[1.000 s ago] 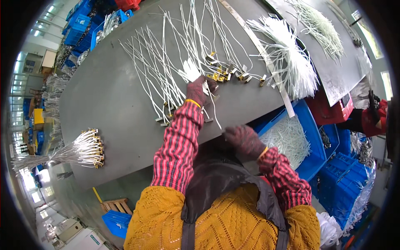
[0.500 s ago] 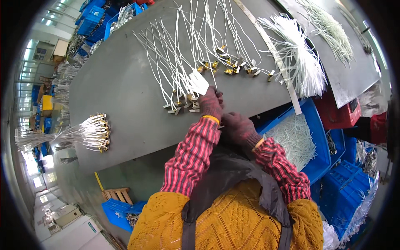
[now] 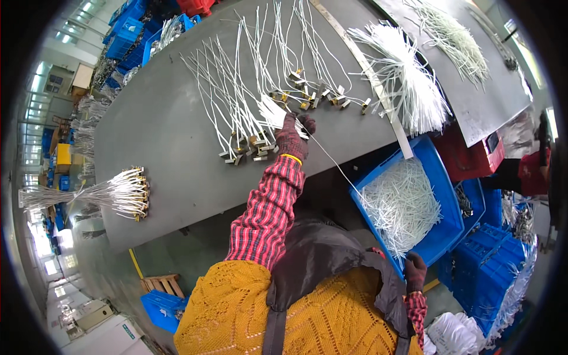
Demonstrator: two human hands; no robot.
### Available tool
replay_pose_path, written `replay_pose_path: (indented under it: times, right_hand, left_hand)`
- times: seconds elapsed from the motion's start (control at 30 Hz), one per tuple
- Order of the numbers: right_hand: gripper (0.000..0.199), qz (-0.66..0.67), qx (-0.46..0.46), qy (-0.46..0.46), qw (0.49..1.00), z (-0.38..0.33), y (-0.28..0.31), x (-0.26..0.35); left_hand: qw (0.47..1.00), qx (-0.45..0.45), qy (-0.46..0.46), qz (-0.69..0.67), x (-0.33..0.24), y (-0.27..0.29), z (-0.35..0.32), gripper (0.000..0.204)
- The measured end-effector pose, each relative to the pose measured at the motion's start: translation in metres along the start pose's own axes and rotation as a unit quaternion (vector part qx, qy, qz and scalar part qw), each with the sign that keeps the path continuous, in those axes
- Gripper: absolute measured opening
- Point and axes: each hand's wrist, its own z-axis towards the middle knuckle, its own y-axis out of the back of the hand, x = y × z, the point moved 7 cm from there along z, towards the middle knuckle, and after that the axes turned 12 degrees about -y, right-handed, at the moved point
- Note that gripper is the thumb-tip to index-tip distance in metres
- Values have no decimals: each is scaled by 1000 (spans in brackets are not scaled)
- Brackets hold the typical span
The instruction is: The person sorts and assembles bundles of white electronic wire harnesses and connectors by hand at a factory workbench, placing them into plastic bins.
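Pinning one white wire (image 3: 331, 157) with our left hand (image 3: 294, 135), gloved fingers closed on its upper end at the grey table (image 3: 177, 142) edge, beside the fanned connector leads (image 3: 248, 106). Wire's long axis runs diagonally down-right toward the blue bin (image 3: 441, 231) of loose wires. Our right hand (image 3: 415, 271) sits at the bin's near corner, fingers curled; we cannot tell whether it grips the lower end.
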Motion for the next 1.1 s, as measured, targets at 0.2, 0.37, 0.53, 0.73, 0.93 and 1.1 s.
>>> replay_pose_path:
  times: [0.2,0.37,0.53,0.73,0.93,1.1]
  right_hand:
    - [27,99,-8,-68,993,2,29,-13]
    - [27,112,-4,-76,991,1,36,-12]
    - [27,96,0,-50,994,4,25,-12]
    - [38,34,92,-35,995,8,-91,75]
    - [56,-15,252,283,925,-59,-344,318]
    - [47,-47,367,120,921,-80,-464,407]
  left_hand:
    - [997,55,-55,8,-42,1,3,26]
    - [995,36,-90,20,-71,5,-3,24]
    - [996,42,-52,58,-86,9,-7,24]
    - [992,122,10,35,-91,8,-30,21]
    - [967,206,-27,150,-87,34,-53,25]
    - [908,169,-118,366,-143,51,-31,33]
